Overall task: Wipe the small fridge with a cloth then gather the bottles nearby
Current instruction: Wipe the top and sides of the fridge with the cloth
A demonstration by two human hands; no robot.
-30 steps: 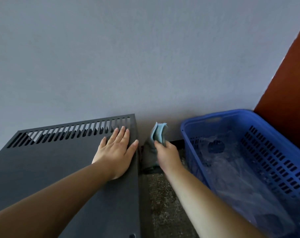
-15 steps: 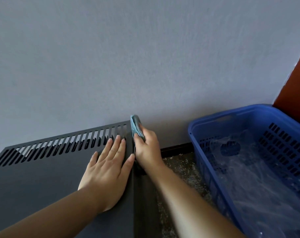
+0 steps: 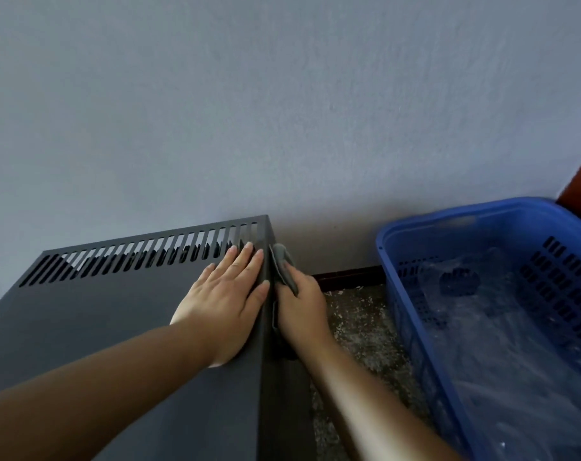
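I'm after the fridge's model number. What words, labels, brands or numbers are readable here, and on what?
None can be read.
The fridge shows only vent slots on top, no label.
The cloth in the right hand is plain.
The blue basket and the clear plastic in it show no print.
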